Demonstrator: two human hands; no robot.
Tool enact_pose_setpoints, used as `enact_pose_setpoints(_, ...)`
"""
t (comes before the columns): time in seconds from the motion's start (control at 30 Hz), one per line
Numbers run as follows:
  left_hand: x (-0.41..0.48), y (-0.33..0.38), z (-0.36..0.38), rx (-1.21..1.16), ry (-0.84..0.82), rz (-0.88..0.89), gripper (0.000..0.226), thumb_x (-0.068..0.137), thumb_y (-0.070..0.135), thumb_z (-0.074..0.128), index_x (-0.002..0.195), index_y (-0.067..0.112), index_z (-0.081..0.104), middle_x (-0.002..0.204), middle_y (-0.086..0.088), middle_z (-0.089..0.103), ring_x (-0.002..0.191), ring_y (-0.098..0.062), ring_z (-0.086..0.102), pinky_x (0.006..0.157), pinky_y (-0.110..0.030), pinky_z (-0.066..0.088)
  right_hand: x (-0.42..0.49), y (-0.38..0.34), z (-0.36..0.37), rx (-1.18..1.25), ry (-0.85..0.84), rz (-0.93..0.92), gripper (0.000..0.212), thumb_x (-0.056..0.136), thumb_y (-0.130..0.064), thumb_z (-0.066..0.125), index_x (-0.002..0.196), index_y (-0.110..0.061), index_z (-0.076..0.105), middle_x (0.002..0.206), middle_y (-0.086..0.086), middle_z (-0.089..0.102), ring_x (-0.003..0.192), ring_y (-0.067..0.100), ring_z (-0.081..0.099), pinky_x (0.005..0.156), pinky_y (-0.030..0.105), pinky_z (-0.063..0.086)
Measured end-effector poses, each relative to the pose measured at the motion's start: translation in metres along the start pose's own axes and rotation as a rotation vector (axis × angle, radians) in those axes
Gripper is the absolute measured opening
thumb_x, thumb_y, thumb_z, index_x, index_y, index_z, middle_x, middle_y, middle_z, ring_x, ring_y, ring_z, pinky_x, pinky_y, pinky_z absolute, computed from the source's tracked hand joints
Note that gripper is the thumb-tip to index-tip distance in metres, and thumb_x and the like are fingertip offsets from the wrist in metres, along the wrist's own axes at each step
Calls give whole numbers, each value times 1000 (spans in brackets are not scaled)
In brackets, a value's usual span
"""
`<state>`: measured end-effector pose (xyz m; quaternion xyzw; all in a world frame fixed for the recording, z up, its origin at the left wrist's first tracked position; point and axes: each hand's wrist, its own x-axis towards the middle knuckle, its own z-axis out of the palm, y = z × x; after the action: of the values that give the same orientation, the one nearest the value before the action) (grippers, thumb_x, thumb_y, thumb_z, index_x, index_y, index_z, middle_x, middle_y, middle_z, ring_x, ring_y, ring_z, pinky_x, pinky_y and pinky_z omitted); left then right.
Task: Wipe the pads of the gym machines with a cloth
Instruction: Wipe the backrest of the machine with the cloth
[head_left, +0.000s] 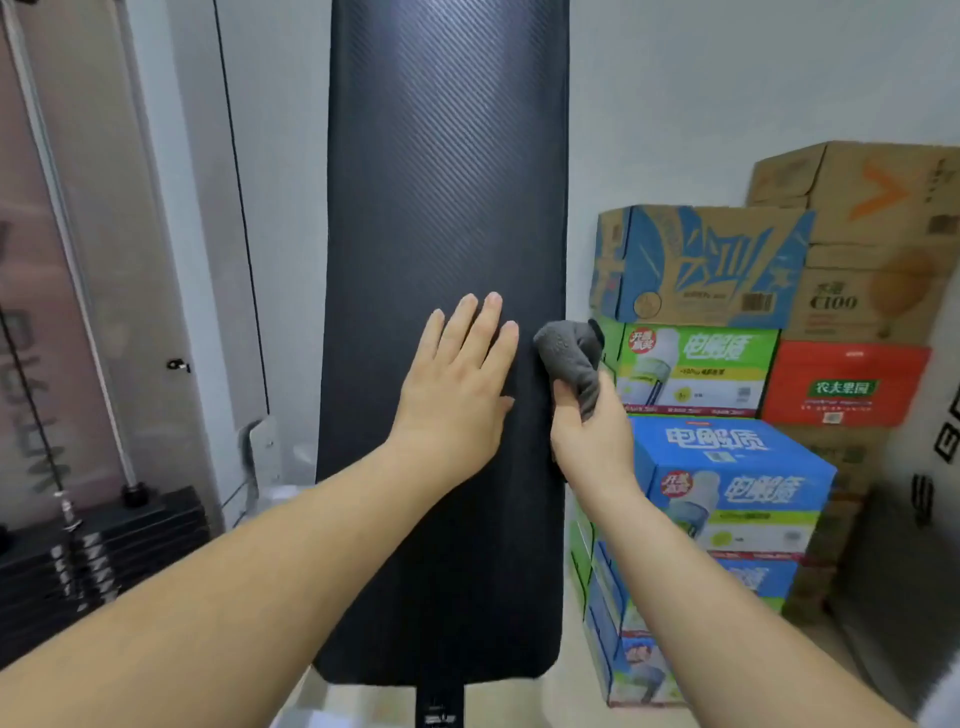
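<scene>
- Pad (447, 234), head view: long, black, ribbed face, standing upright mid-frame. The top runs out of frame; the rounded bottom edge sits low in frame on a black post (439, 701).
- Left hand (457, 395): palm flat on the lower-middle pad face. Fingers (480, 327) are straight, close together and point up, holding nothing. The forearm comes in from lower left.
- Right hand (592, 431): at the pad's right edge, thumb and fingers curled round a grey cloth (566, 348).
- Cloth: bunched, sticking up out of the grip and touching the pad's right edge, level with the left fingertips. The two hands are near each other but apart.
- Right side: stacked drink cartons (727, 364) stand near the pad's right edge, directly behind the right hand. The gap there is narrow, with pale wall above the stack.
- Left side: a strip of bare wall runs beside the pad's left edge. Beyond it are a translucent panel (78, 312) and a black weight stack (130, 540) at lower left, well apart from the pad.
- Pad face above both hands is uncovered up to the frame top.
</scene>
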<state>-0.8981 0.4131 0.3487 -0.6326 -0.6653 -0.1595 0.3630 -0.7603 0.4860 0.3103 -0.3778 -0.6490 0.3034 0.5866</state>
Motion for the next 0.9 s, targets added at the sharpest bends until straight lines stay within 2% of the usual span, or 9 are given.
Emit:
enact_pose_setpoints(0.17, -102, 41, 34, -291, -17, 9, 65, 88, 15, 64, 151, 8, 47, 169, -17, 21, 156, -36, 18, 128, -52, 15, -99, 64, -8, -19, -20, 99, 17, 105, -30, 53, 120, -38, 52, 106, -16, 60, 100, 8, 55, 85, 28, 40)
enact_pose_setpoints(0.27, -153, 54, 42, -384, -73, -21, 61, 85, 5, 62, 144, 9, 53, 168, -16, 23, 155, -36, 20, 127, -51, 17, -151, 97, -7, -56, -34, 222, 14, 102, -43, 51, 115, -39, 48, 109, -2, 67, 106, 24, 64, 88, 41, 52)
enact_pose_setpoints(0.3, -167, 57, 43, -411, -84, -27, 60, 84, 3, 62, 143, 9, 54, 168, -16, 23, 155, -36, 22, 127, -51, 17, -165, 104, -7, -72, -42, 258, 27, 98, -50, 49, 120, -35, 48, 115, 5, 68, 110, 30, 64, 93, 48, 54)
enact_pose_setpoints(0.37, -190, 59, 43, -447, -105, -43, 58, 83, 0, 63, 141, 9, 56, 166, -15, 27, 153, -35, 26, 127, -51, 21, -186, 109, -11, -60, -69, 339, 41, 97, -52, 48, 131, -30, 46, 125, 10, 65, 117, 32, 62, 101, 55, 52)
enact_pose_setpoints(0.43, -209, 53, 41, -460, -89, -90, 55, 82, -3, 66, 135, 8, 60, 160, -15, 38, 147, -34, 35, 123, -51, 30, -192, 111, -17, -15, -51, 447, 33, 104, -41, 51, 134, -26, 49, 127, 7, 63, 119, 29, 60, 104, 53, 50)
enact_pose_setpoints(0.57, -234, 29, 34, -462, -49, -260, 39, 81, -3, 68, 118, 8, 68, 128, -8, 59, 115, -31, 55, 93, -47, 54, -170, 104, -23, 67, 144, 432, 15, 103, -34, 54, 116, -27, 51, 124, 2, 61, 115, 27, 59, 102, 44, 47)
enact_pose_setpoints(0.63, -242, 26, 31, -482, -59, -343, 29, 85, 2, 64, 111, 13, 67, 116, 0, 58, 103, -23, 54, 84, -42, 54, -161, 98, -9, 21, 140, 395, 25, 104, -36, 53, 126, -25, 50, 133, 8, 55, 122, 31, 55, 102, 43, 45)
enact_pose_setpoints(0.73, -255, 22, 32, -564, -77, -461, 24, 90, 5, 59, 109, 18, 66, 112, 7, 54, 103, -14, 53, 87, -35, 53, -172, 89, 17, -106, 148, 447, 52, 105, -40, 51, 151, -21, 36, 150, 13, 40, 133, 36, 47, 102, 44, 43)
enact_pose_setpoints(0.9, -286, 0, 45, -579, -154, -594, 25, 91, 5, 59, 112, 19, 64, 113, 8, 50, 105, -15, 53, 88, -32, 51, -208, 90, 35, -298, 174, 453, 51, 102, -32, 58, 148, -20, 39, 138, 16, 35, 127, 36, 40, 95, 38, 40)
